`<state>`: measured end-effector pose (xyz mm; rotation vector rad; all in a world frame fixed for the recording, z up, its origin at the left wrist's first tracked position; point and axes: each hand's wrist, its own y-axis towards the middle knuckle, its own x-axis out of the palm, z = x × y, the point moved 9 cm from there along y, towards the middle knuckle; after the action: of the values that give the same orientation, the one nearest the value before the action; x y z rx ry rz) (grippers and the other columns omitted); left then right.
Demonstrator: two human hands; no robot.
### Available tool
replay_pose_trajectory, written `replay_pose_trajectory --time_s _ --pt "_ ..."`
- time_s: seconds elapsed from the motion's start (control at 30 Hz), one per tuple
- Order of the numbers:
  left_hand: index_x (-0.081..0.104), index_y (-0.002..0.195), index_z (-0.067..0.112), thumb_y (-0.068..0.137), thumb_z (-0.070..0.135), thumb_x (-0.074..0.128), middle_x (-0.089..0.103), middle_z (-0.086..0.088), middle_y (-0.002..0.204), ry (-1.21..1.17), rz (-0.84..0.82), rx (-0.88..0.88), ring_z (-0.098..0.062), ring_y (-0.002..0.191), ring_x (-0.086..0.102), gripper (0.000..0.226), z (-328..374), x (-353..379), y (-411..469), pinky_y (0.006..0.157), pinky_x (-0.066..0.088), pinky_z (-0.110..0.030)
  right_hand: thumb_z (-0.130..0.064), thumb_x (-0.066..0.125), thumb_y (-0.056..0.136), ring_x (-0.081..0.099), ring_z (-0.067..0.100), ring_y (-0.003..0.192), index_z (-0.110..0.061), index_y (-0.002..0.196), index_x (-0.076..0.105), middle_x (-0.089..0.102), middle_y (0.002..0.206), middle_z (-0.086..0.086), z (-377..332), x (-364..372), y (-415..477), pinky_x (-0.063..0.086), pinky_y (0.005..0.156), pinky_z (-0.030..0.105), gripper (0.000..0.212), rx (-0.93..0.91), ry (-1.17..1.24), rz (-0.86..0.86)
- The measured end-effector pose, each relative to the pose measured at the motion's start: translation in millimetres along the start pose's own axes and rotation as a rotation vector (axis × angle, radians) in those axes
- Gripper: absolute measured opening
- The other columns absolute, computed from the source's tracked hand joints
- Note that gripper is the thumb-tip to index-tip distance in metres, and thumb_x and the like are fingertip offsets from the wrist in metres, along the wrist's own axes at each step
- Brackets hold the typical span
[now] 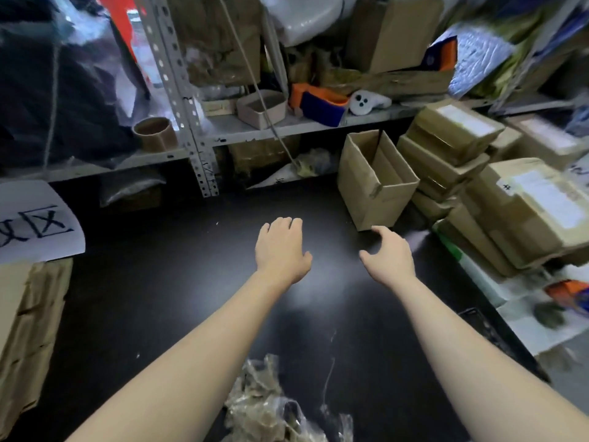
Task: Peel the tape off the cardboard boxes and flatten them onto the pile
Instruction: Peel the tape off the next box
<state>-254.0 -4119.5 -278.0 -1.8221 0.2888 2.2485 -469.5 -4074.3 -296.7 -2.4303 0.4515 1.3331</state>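
Bare and empty, both my hands reach out over the dark counter (159, 298). My left hand (282, 250) hangs palm down with the fingers loosely curled forward and slightly apart, gripping nothing. My right hand (387, 253) is spread wider, thumb out to the side, its fingertips just short of the bottom corner of an open cardboard box (376, 183); I cannot tell whether they touch it.

That box stands upright on the counter ahead and to the right of my right hand, its top open and the flaps raised, with a wrinkled strip of brown tape showing down its near corner. Just beside it on the right, a heap of sealed cardboard parcels (497, 186) with white labels is stacked at a slant, several layers high.

Close to me, between my forearms, lies a crumpled clump of peeled tape (267, 406), clear and brownish. At the far left edge, flattened cardboard (28, 339) is piled, with a white sheet of paper (35, 221) bearing large black characters resting over its far end.

Behind the counter runs a grey metal shelf (287, 126) crowded with clutter: a small open carton (263, 108), an orange and blue item (318, 103), a white game controller (366, 102) and a cardboard tape core (155, 134) further left.
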Motion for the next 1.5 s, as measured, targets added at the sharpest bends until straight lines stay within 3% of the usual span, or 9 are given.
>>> replay_pose_trajectory --time_s 0.2,0.37,0.53,0.73,0.9,1.13,1.27,1.4,1.5 --pt "0.036 0.153 0.016 0.095 0.042 0.063 0.050 -0.006 0.148 -0.185 -0.113 -0.107 -0.027 0.132 0.051 0.069 54.4 51.3 74.0 0.110 0.037 -0.036 -0.026 0.077 0.087 0.041 0.033 0.143 -0.007 0.156 0.033 0.044 0.154 0.016 56.3 -1.0 89.4 0.035 0.118 0.044 0.084 0.141 0.183 0.058" --pt "0.021 0.161 0.019 0.094 0.045 0.068 0.043 -0.006 0.157 -0.418 -0.194 -0.228 -0.029 0.140 0.045 0.086 86.8 102.4 126.5 0.112 0.040 -0.041 -0.028 0.078 0.086 0.042 0.034 0.143 -0.015 0.160 0.023 0.046 0.154 0.014 81.5 7.7 140.7 0.034 0.118 0.041 0.093 0.175 0.301 0.000" --pt "0.024 0.162 0.023 0.088 0.038 0.077 0.043 -0.003 0.159 -0.797 -0.240 -0.318 -0.025 0.146 0.040 0.092 99.8 142.4 151.5 0.118 0.035 -0.036 -0.023 0.075 0.089 0.054 0.034 0.133 -0.019 0.153 0.036 0.060 0.141 0.013 87.0 16.1 159.8 0.043 0.106 0.036 0.074 0.133 0.382 -0.069" --pt "0.042 0.154 0.016 0.083 0.008 0.082 0.052 0.001 0.151 -1.028 -0.059 -0.376 -0.012 0.140 0.046 0.083 80.4 134.1 130.7 0.113 0.036 -0.022 -0.021 0.073 0.090 0.062 0.025 0.117 -0.019 0.143 0.050 0.066 0.129 0.006 74.9 13.7 150.1 0.045 0.096 0.028 0.058 0.060 0.445 -0.046" --pt "0.045 0.153 0.019 0.087 0.007 0.077 0.053 0.007 0.149 -1.016 0.054 -0.362 -0.005 0.139 0.046 0.075 57.0 105.2 91.9 0.109 0.032 -0.012 -0.019 0.074 0.092 0.065 0.022 0.109 -0.016 0.145 0.052 0.066 0.120 0.004 48.4 9.7 113.8 0.046 0.090 0.025 0.057 0.023 0.502 -0.014" --pt "0.045 0.153 0.027 0.093 0.011 0.071 0.051 0.014 0.150 -1.087 0.167 -0.339 0.002 0.138 0.045 0.068 1.8 60.3 3.5 0.118 0.033 -0.023 -0.024 0.077 0.091 0.066 0.010 0.103 -0.016 0.133 0.067 0.072 0.116 -0.002 -9.0 6.6 23.8 0.050 0.091 0.020 0.044 -0.084 0.528 0.077" --pt "0.047 0.151 0.032 0.095 0.018 0.070 0.057 0.011 0.145 -1.104 0.230 -0.323 -0.001 0.133 0.051 0.062 -47.1 31.1 -68.8 0.114 0.038 -0.023 -0.026 0.078 0.089 0.069 0.000 0.094 -0.021 0.119 0.075 0.075 0.104 -0.011 -53.8 12.6 -56.2 0.056 0.091 0.023 0.030 -0.159 0.530 0.150" --pt "0.051 0.147 0.038 0.096 0.027 0.070 0.054 0.021 0.134 -1.119 0.284 -0.369 -0.002 0.123 0.053 0.056 -101.1 -2.7 -158.3 0.109 0.039 -0.022 -0.021 0.076 0.090 0.067 -0.011 0.089 -0.020 0.113 0.078 0.074 0.094 -0.018 -97.6 26.7 -152.5 0.053 0.085 0.010 0.023 -0.182 0.582 0.176" --pt "0.052 0.146 0.038 0.098 0.028 0.068 0.056 0.017 0.126 -1.094 0.321 -0.381 -0.003 0.117 0.053 0.053 -138.5 -26.7 -210.8 0.097 0.038 -0.012 -0.020 0.076 0.090 0.069 -0.008 0.090 -0.017 0.112 0.079 0.075 0.096 -0.015 -125.3 43.8 -206.5 0.056 0.090 0.020 0.022 -0.181 0.605 0.169"
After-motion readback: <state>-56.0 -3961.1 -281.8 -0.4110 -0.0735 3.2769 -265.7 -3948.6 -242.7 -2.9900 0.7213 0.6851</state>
